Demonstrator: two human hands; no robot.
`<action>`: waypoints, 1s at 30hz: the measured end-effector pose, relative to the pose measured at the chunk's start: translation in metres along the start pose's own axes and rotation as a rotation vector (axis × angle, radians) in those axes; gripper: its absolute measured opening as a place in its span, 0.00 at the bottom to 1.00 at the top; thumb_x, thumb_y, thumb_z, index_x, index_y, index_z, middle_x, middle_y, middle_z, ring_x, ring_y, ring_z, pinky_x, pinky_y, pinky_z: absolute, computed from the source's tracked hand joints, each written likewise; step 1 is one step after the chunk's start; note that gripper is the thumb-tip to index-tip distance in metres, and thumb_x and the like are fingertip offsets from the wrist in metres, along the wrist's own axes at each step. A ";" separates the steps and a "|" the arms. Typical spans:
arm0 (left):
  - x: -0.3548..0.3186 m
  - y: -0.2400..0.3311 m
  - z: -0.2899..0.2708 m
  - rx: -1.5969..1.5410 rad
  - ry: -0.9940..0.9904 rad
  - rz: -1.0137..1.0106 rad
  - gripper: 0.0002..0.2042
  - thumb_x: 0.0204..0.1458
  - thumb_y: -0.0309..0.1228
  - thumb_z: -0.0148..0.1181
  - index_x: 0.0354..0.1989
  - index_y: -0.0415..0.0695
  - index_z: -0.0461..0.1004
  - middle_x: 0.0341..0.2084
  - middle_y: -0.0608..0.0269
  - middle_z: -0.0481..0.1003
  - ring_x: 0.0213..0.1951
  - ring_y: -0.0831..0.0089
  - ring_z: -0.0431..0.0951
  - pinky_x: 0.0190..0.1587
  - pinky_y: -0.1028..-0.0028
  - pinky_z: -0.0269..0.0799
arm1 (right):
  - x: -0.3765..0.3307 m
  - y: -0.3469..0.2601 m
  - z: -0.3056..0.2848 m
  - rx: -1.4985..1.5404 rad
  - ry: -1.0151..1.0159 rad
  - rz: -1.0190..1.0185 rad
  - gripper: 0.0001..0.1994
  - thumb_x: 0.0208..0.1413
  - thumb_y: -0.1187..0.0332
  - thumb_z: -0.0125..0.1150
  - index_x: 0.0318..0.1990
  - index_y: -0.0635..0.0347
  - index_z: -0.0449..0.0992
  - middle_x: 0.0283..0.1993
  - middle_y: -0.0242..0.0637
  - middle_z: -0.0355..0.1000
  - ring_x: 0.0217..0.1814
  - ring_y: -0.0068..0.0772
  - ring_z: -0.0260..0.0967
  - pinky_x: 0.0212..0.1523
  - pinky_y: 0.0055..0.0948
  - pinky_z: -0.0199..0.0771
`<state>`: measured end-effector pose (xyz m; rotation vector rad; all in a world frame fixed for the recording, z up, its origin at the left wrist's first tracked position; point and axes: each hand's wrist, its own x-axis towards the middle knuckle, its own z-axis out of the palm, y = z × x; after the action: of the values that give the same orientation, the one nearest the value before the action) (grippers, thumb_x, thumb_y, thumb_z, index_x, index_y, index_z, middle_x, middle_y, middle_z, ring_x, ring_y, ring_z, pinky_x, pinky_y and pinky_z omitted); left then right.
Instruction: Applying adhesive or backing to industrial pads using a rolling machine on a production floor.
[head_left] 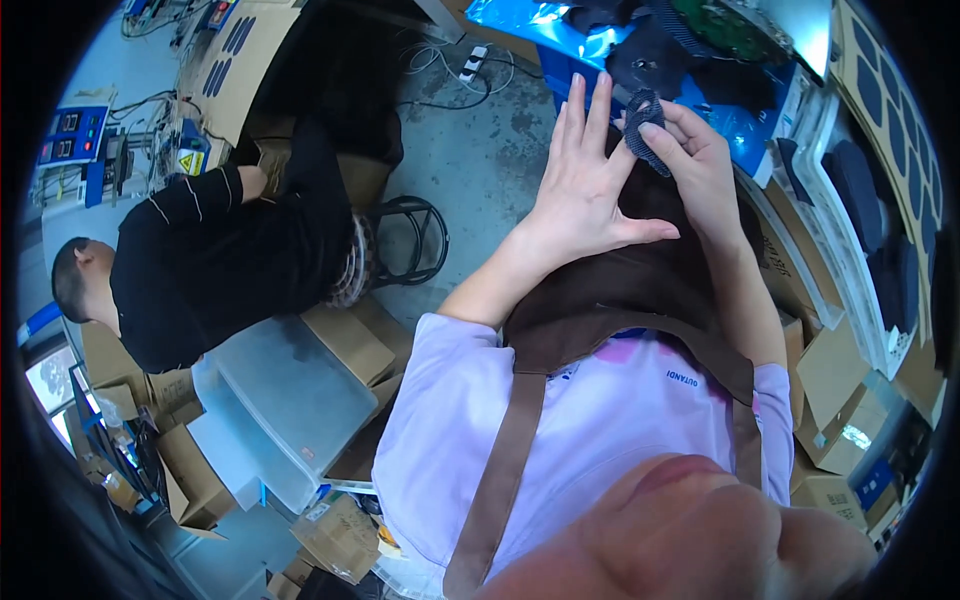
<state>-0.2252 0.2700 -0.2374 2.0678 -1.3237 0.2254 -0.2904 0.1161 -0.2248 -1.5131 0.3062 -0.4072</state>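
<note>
Blue work surface (752,128), dark fabric pieces (655,62) and shiny blue foil bag (520,18) lying on it

Small fabric piece (643,130) in right hand (700,165): dark navy, fine mesh texture. Apron (640,290): dark brown, lighter brown straps. Shirt (470,420) under it: pale lilac, pink and blue print at chest. Tray (745,125) at far right: bright blue, shiny, black pieces piled on it. Co-worker's top (215,260): black, thin white stripes. Floor (480,170): grey. Cartons (345,340): tan brown.

Bright even light, glare on blue foil (520,18), dark warped fisheye rim
</note>
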 end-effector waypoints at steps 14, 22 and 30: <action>-0.009 -0.015 -0.007 -0.041 -0.011 0.150 0.43 0.38 0.55 0.73 0.58 0.36 0.70 0.74 0.41 0.46 0.74 0.37 0.39 0.71 0.43 0.46 | 0.005 0.019 -0.004 -0.183 -0.047 0.004 0.13 0.68 0.66 0.54 0.46 0.69 0.78 0.40 0.33 0.76 0.40 0.19 0.66 0.47 0.18 0.65; 0.000 -0.011 -0.008 -0.147 -0.030 0.154 0.36 0.50 0.48 0.65 0.65 0.40 0.65 0.66 0.44 0.61 0.68 0.43 0.59 0.67 0.51 0.57 | 0.006 0.024 -0.027 -0.059 0.195 0.007 0.12 0.68 0.67 0.52 0.42 0.67 0.78 0.38 0.32 0.75 0.37 0.21 0.64 0.45 0.19 0.64; 0.003 0.014 0.025 -0.965 0.023 -0.415 0.13 0.65 0.30 0.52 0.51 0.34 0.75 0.39 0.58 0.80 0.34 0.69 0.78 0.41 0.75 0.74 | -0.027 0.011 -0.029 -0.085 -0.078 -0.029 0.15 0.67 0.72 0.48 0.56 0.68 0.76 0.56 0.38 0.76 0.52 0.31 0.73 0.57 0.23 0.69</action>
<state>-0.2404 0.2484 -0.2494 1.4204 -0.7144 -0.4857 -0.3264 0.1017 -0.2385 -1.6144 0.2429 -0.3603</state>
